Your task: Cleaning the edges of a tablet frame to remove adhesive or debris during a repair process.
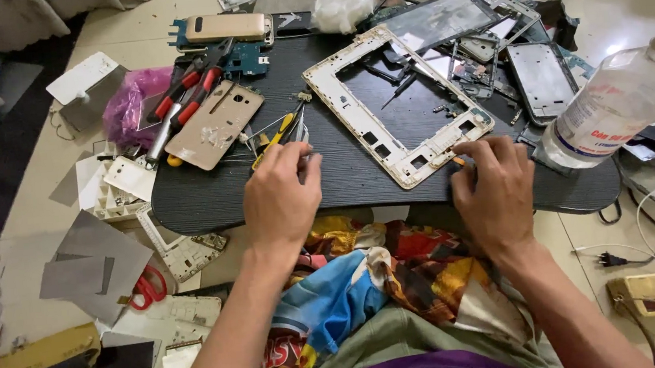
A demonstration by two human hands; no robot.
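right hand (495,185) is pinching the near corner of the cream plastic tablet frame (398,103); left hand (281,196), fingers curled, grip unclear, is reaching left of it toward yellow-handled tweezers (275,139). next prob needs a firm pick-up.

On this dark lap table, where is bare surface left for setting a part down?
Bare table shows along the front-left edge, below the gold back cover, and between the left hand and the tablet frame. Inside that frame is mostly open. The back and right are crowded.

Cream tablet frame (398,107), black table (343,182)
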